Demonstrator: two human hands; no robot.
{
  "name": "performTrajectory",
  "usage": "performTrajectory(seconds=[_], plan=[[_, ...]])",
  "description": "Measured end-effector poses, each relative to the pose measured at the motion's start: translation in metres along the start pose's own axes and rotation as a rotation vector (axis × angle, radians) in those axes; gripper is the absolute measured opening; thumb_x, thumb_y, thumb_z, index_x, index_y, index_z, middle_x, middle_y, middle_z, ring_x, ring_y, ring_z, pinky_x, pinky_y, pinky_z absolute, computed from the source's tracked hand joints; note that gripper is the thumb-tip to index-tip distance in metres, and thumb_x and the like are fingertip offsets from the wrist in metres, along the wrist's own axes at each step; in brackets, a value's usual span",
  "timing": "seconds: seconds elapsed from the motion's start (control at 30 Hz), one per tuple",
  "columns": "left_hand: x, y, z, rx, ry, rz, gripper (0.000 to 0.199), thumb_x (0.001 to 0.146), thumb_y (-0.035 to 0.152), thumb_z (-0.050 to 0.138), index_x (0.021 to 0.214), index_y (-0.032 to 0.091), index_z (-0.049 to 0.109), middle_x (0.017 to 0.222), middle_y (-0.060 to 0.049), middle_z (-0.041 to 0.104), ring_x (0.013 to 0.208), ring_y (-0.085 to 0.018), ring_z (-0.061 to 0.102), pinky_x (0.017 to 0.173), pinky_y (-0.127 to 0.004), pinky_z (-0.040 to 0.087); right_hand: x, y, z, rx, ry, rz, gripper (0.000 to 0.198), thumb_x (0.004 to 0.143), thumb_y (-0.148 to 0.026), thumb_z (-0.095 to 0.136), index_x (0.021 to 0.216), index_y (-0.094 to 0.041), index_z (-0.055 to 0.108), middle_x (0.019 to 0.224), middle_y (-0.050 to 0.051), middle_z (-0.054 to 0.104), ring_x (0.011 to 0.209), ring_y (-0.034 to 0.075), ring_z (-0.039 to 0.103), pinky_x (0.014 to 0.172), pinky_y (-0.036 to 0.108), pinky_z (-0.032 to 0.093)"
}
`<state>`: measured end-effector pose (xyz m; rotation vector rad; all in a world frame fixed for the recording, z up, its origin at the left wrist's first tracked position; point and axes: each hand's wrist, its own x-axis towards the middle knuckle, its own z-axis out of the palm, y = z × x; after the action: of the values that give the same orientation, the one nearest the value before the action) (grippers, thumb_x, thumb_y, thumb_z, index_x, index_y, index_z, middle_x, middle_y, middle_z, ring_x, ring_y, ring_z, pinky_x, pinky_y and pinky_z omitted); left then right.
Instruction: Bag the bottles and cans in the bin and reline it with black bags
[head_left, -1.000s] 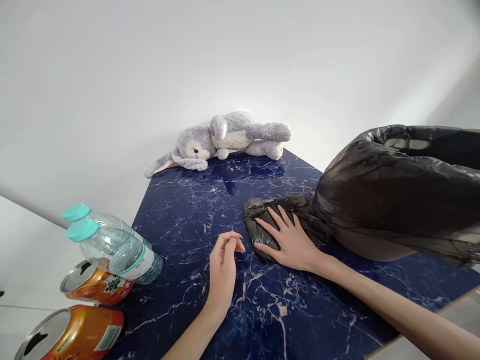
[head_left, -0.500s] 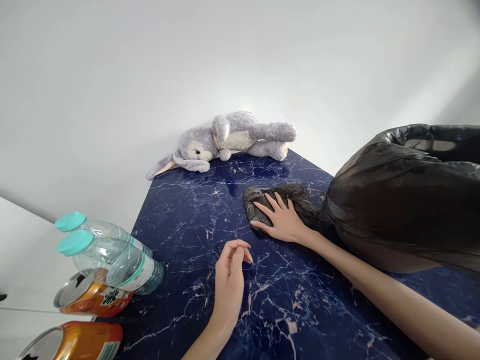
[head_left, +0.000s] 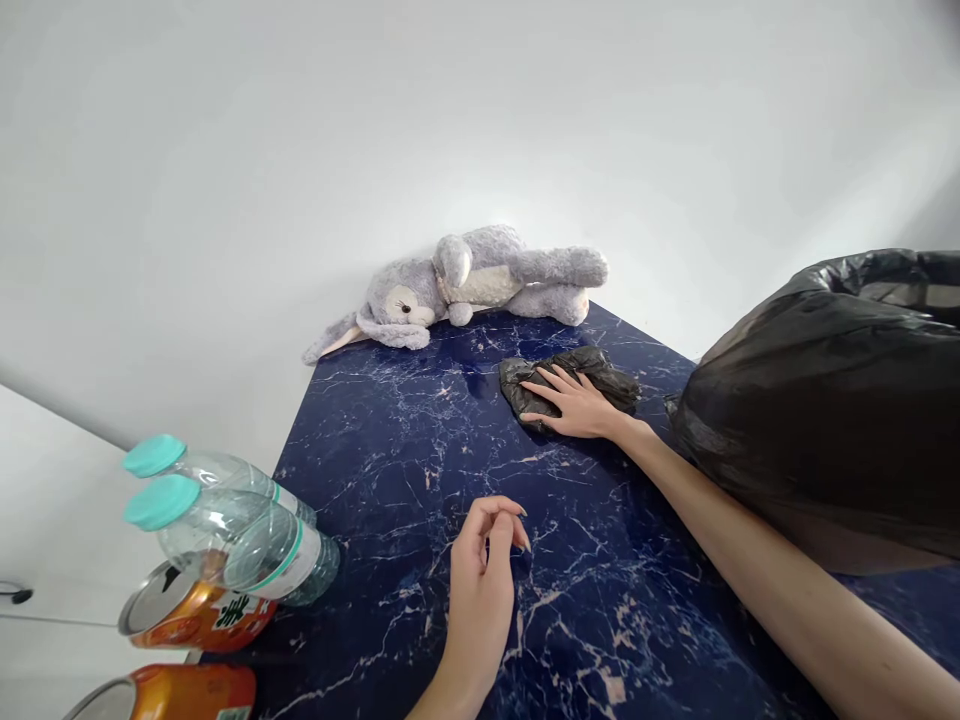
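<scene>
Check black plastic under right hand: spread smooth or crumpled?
Crumpled: creases and uneven edges show on the black plastic around the right hand.

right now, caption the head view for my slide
Right hand spread on crumpled black plastic, left hand half curled, grey plush rabbit lying beyond.

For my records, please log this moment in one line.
left hand: loosely curled; right hand: flat on black plastic; beyond: plush rabbit
</scene>
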<state>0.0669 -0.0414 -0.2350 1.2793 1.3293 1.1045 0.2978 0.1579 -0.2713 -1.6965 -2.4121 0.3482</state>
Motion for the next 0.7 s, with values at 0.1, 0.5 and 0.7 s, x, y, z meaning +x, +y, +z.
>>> performTrajectory(seconds=[0.1, 0.5, 0.7], plan=[[0.001, 0.0, 0.001, 0.011, -0.002, 0.008, 0.035, 0.103, 0.055, 0.051, 0.094, 0.025, 0.069, 0.077, -0.002, 0.061, 0.077, -0.023, 0.058, 0.078, -0.035, 0.046, -0.002, -0.005, -0.005, 0.007, -0.001, 0.016, 0.081, 0.107, -0.081, 0.035, 0.174, -0.036, 0.035, 0.185, 0.007, 0.016, 0.171, 0.04, 0.008, 0.134, 0.067, 0.01], [0.002, 0.007, 0.0, 0.092, -0.017, -0.008, 0.043, 0.101, 0.064, 0.052, 0.093, 0.026, 0.07, 0.074, -0.003, 0.063, 0.069, -0.023, 0.057, 0.067, -0.033, 0.043, -0.01, -0.112, 0.012, -0.071, 0.109, 0.029, 0.083, 0.114, -0.063, 0.022, 0.172, -0.006, 0.035, 0.182, 0.023, 0.02, 0.17, 0.043, 0.012, 0.133, 0.069, 0.01], [0.003, 0.005, 0.001, 0.102, -0.042, -0.004, 0.042, 0.101, 0.062, 0.051, 0.094, 0.025, 0.07, 0.075, -0.004, 0.064, 0.071, -0.023, 0.058, 0.068, -0.033, 0.044, -0.008, -0.097, 0.02, -0.082, 0.078, 0.079, 0.078, 0.116, -0.055, 0.016, 0.171, -0.003, 0.034, 0.181, 0.022, 0.024, 0.169, 0.037, 0.019, 0.135, 0.059, 0.015]])
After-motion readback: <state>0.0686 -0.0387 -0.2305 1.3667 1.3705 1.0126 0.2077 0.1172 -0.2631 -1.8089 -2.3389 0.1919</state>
